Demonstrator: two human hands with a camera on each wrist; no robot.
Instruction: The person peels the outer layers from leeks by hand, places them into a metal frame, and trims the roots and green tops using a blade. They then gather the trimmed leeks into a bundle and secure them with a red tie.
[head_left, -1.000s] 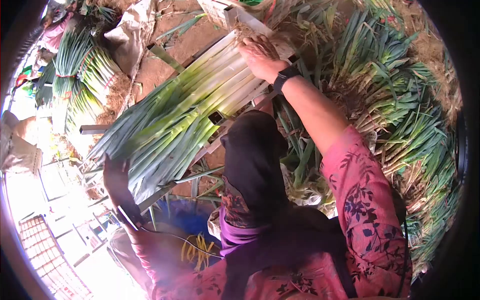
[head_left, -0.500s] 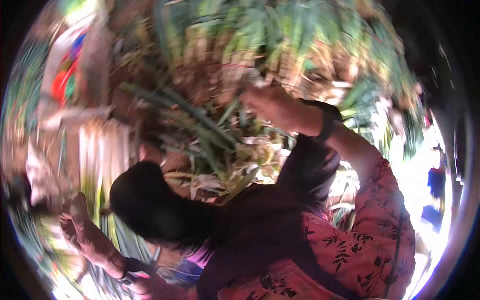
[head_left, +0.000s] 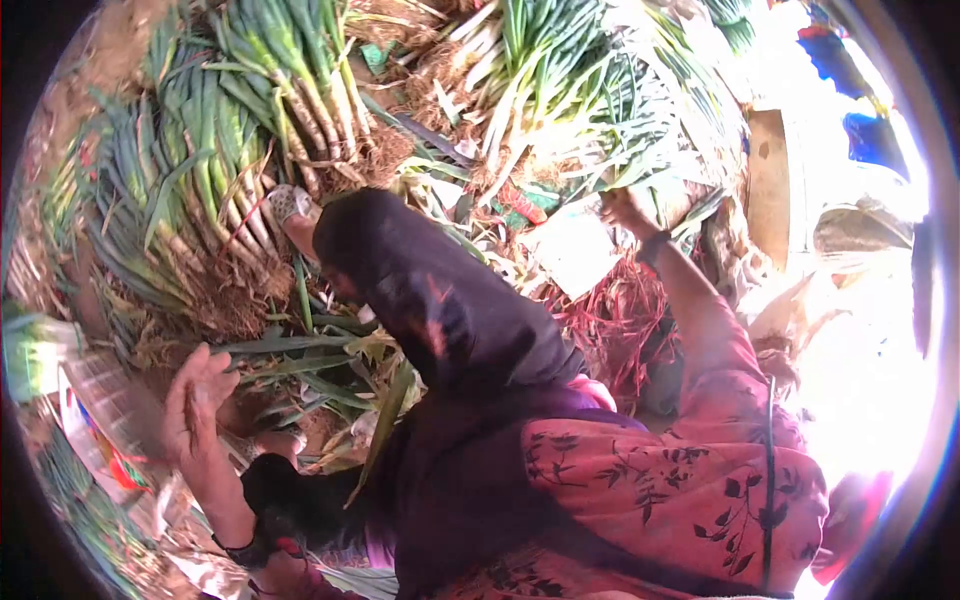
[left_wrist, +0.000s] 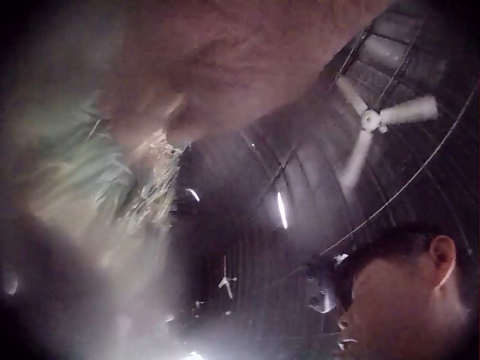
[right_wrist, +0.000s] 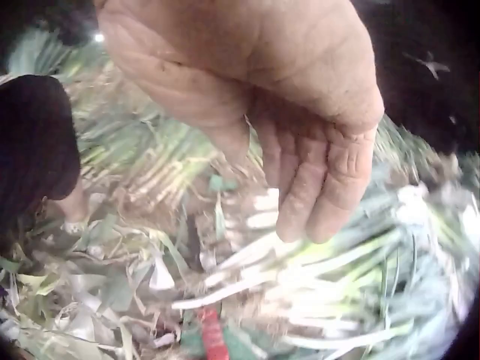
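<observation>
My right hand (head_left: 628, 212) hangs at the root ends of a spread of leeks (head_left: 560, 90). Seen from the right wrist, that hand (right_wrist: 300, 112) is over the white stalks (right_wrist: 315, 285), fingers loosely bent and nothing in them; contact is not clear. A red item (right_wrist: 214, 334) lies below it. On the other side, my left hand (head_left: 200, 400) is raised with fingers extended and empty, over trimmed leaves near my leg. The left wrist view shows part of this hand (left_wrist: 225, 67), blurred, against the ceiling.
Bundled leeks (head_left: 215, 190) with roots lie at upper left. Red strips (head_left: 625, 320) are heaped beside my right forearm, near a white sheet (head_left: 570, 250). My bent knee (head_left: 375, 225) is between the hands. Another person's head (left_wrist: 409, 292) shows in the left wrist view.
The head view has swung away from the rack of white-stalked leeks. My right hand has left those leeks and reached out to the loose ones; my left hand has moved off the leaves.
</observation>
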